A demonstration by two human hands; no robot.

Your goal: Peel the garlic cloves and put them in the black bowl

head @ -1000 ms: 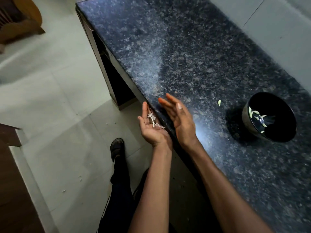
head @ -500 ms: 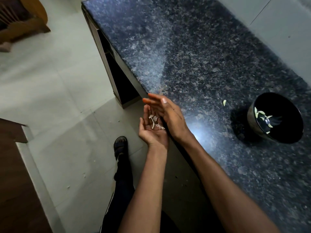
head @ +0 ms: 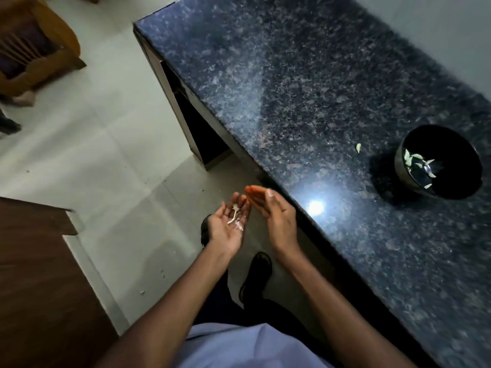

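The left hand lay palm-up, relaxed, cradling wispy white garlic skins; the right hand hovered beside it, fingers straight, holding nothing. Peeled pale cloves sat in the glossy black bowl on the speckled granite counter. Peeling seemed finished; discarding the skins looked next.

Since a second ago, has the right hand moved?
Yes. The right hand has drawn back off the counter edge toward the left hand; its fingertips were over the granite before.
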